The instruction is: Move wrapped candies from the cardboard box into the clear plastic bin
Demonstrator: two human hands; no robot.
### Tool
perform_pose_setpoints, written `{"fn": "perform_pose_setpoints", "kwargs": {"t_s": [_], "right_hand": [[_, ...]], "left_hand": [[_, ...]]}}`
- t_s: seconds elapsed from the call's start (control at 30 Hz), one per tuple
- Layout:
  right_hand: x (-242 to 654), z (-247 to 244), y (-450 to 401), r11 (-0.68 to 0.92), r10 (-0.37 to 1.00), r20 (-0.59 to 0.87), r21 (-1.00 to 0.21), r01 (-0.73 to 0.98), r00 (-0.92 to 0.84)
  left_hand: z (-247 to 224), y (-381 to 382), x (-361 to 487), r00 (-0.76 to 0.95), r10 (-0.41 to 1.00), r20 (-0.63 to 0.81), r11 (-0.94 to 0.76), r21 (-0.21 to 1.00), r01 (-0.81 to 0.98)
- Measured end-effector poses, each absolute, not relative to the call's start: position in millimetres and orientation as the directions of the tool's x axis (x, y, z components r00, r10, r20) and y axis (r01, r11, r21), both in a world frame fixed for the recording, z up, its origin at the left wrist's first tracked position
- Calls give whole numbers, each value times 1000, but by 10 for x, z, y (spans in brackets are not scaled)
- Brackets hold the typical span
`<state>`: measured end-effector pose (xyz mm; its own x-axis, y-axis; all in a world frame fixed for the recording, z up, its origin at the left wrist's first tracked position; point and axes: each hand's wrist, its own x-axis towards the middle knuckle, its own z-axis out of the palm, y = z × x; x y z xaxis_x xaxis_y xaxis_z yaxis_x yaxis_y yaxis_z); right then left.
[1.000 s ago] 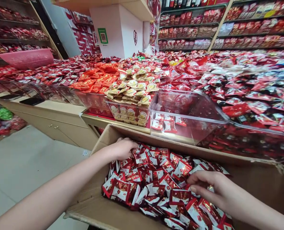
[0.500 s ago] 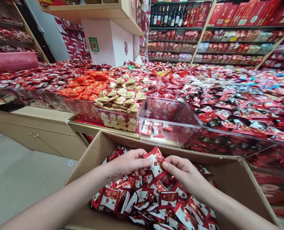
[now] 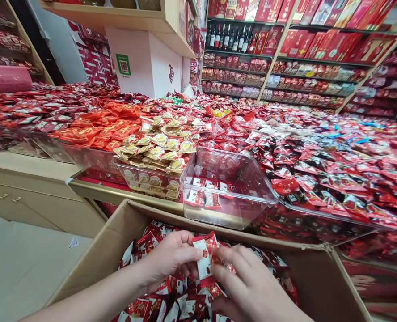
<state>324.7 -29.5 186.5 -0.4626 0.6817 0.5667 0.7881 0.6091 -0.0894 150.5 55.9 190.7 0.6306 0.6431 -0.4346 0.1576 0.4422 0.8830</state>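
Note:
A red and white candy packet point(image 3: 203, 256) is upright above the packets lying in an open cardboard box point(image 3: 314, 286). My left hand point(image 3: 173, 257) pinches its left edge between thumb and fingers. Curled round the packet's right side is my right hand point(image 3: 243, 279), its fingers partly covering the wrapper. Behind the box, a clear plastic bin point(image 3: 232, 203) holds several similar packets lying flat at its left side.
Next to the clear bin stands a bin heaped with gold packets point(image 3: 165, 145), then orange-red packets point(image 3: 101, 127). Dark and pink packets point(image 3: 306, 165) pile up on the right. A beige cabinet point(image 3: 34, 197) is at left, wall shelves behind.
The view has tilted up, so the box and both hands sit lower. My right hand has moved further over the packet, its fingers now across the front of the wrapper.

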Motion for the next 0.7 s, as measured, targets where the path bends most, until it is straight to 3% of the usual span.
{"fn": "perform_pose_setpoints", "kwargs": {"t_s": [0.03,0.1,0.2,0.3,0.4,0.47,0.53,0.7], "right_hand": [[3250,1913,-303,624,603,588,75,778,-540],[3284,2083,-323,623,518,582,245,743,-627],[3404,2539,-314,608,549,609,178,773,-573],[3534,3077,-102,396,702,637,24,918,-320],[3583,3391,393,168,900,398,54,984,-176],[3562,3396,782,197,971,110,131,972,-212],[3511,3273,1101,278,958,-109,139,950,-264],[3375,2889,1321,263,929,-277,35,964,-244]], "left_hand": [[1929,561,1491,660,607,-443,472,869,149],[1986,557,1445,726,535,-433,516,847,126],[2060,569,1351,776,494,-393,543,836,78],[2052,618,1270,782,484,-393,498,858,123],[1967,649,1238,782,447,-434,432,870,236],[1903,632,1236,778,416,-471,414,860,299],[1850,591,1232,781,395,-483,362,864,351],[1788,503,1165,841,332,-427,157,904,397]]}}
